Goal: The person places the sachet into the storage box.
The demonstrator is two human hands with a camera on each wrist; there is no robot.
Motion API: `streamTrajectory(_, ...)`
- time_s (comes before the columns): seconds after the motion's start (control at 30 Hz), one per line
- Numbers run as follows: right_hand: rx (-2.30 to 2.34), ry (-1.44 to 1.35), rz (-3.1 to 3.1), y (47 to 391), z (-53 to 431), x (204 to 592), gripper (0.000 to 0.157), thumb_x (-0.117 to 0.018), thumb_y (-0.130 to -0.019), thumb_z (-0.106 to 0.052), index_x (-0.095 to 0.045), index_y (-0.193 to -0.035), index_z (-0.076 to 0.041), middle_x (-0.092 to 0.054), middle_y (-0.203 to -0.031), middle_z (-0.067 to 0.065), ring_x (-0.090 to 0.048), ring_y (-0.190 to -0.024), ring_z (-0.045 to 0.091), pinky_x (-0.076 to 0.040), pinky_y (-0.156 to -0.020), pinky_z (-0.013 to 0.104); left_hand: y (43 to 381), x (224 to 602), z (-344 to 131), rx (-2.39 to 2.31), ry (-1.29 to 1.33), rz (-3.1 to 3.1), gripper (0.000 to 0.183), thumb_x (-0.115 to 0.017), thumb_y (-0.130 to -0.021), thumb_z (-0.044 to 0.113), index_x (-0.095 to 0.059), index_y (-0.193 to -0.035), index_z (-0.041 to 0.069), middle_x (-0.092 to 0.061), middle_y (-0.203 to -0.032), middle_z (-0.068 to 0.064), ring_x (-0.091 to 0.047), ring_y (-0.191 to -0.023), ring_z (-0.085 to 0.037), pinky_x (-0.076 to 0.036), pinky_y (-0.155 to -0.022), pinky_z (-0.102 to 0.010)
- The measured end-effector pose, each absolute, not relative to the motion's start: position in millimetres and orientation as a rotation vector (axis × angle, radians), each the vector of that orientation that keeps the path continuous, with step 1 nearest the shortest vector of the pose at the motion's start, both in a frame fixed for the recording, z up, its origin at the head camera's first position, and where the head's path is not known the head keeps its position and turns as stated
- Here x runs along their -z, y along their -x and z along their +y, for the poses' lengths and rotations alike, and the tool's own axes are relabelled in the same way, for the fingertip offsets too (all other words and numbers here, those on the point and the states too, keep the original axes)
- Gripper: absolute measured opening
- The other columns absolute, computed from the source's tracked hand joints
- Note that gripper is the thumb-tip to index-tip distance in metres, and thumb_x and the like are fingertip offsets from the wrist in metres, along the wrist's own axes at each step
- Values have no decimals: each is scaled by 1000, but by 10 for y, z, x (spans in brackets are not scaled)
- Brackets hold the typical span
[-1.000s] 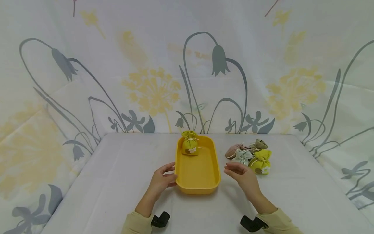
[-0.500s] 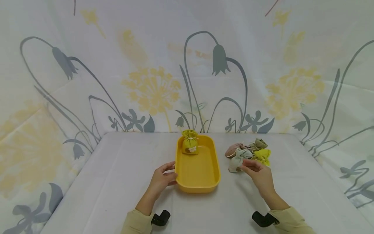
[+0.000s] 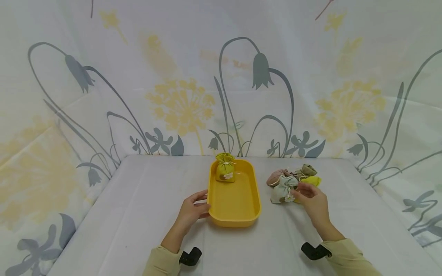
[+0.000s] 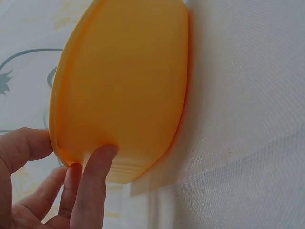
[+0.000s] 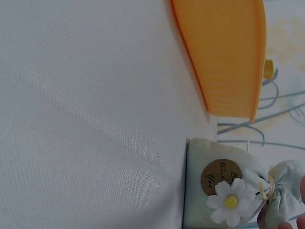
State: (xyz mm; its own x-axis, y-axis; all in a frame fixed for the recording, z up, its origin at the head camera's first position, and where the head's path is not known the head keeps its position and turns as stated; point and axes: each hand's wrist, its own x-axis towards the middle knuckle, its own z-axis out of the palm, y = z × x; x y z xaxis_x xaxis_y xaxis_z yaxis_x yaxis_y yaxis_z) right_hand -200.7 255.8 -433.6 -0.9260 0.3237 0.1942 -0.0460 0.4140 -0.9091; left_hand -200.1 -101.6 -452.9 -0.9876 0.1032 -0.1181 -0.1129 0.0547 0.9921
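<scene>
My left hand (image 3: 190, 210) is at the near left side of a yellow plastic tray (image 3: 234, 223). Its fingers touch the tray's outer wall and rim in the left wrist view. A yellow-green drawstring pouch (image 3: 225, 171) stands in the tray's far left corner. My right hand (image 3: 314, 201) is among several small drawstring pouches right of the tray, thumb and fingertips apart. Just left of those fingertips stands a pale green pouch (image 3: 280, 191) with a white flower and a round brown tag. Behind the hand, a bright yellow pouch (image 3: 312, 180) is mostly hidden.
A dusty pink pouch (image 3: 277, 177) and an olive-grey pouch (image 3: 306, 170) lie at the back of the group. White cloth covers the table (image 3: 148, 191), and a flower-printed curtain (image 3: 179, 69) rises along its far edge.
My right hand has moved right and slightly away from me, from beside the tray to the pouches. It now covers most of the bright yellow pouch. The left hand stays at the tray.
</scene>
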Motion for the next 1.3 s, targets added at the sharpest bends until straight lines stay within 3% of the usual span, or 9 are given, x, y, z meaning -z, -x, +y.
streamTrajectory(0.27, -1540, 259, -2360, 2054, 2569, 4291, 51, -71, -84, -17, -52, -126, 4, -54, -123, 21, -50, -113, 29, -37, -75, 4, 2007, 4536, -1017, -2058, 5, 2161, 52, -62, -85, 1, -46, -134, -2, -50, -122, -20, -60, -98, -27, -54, -72, -36)
streamTrajectory(0.33, -1577, 228, -2382, 2083, 2567, 4295, 55, -69, -85, -16, -48, -130, 5, -51, -127, 22, -47, -116, 30, -36, -74, 3, 2006, 4533, -1019, -2061, 8, 2158, 51, -62, -85, 1, -46, -134, -2, -50, -122, -20, -60, -98, -27, -54, -72, -36)
streamTrajectory(0.47, -1685, 170, -2385, 2146, 2529, 4296, 60, -69, -85, -13, -42, -135, 8, -47, -130, 23, -49, -113, 25, -40, -75, 5, 2005, 4527, -1025, -2058, 29, 2160, 51, -62, -85, 1, -47, -134, -1, -50, -122, -19, -60, -97, -26, -54, -72, -36)
streamTrajectory(0.57, -1686, 169, -2398, 2187, 2505, 4293, 61, -70, -84, -13, -42, -135, 7, -49, -125, 23, -54, -98, 10, -45, -71, 9, 1997, 4513, -1025, -2056, 27, 2161, 51, -62, -85, 1, -46, -134, -1, -49, -123, -20, -60, -98, -26, -54, -72, -36)
streamTrajectory(0.7, -1585, 203, -2467, 2232, 2499, 4277, 60, -71, -83, -20, -47, -131, 6, -56, -114, 22, -51, -78, -6, -46, -63, 14, 1981, 4494, -1022, -2068, 7, 2149, 52, -61, -86, 0, -45, -135, -2, -48, -124, -23, -60, -99, -28, -54, -72, -37)
streamTrajectory(1.0, -1531, 189, -2545, 2292, 2539, 4262, 49, -71, -83, -23, -58, -120, 7, -59, -109, 15, -51, -77, -1, -49, -64, 21, 1980, 4493, -1009, -2080, -2, 2135, 51, -61, -85, 0, -45, -134, -3, -48, -124, -23, -60, -99, -28, -54, -72, -36)
streamTrajectory(1.3, -1591, 180, -2471, 2287, 2539, 4239, 43, -74, -80, -20, -63, -111, 9, -58, -87, -8, -50, -71, 2, -48, -59, 22, 1987, 4509, -1021, -2076, -7, 2137, 51, -61, -85, 0, -46, -134, -2, -48, -124, -23, -60, -99, -28, -54, -72, -36)
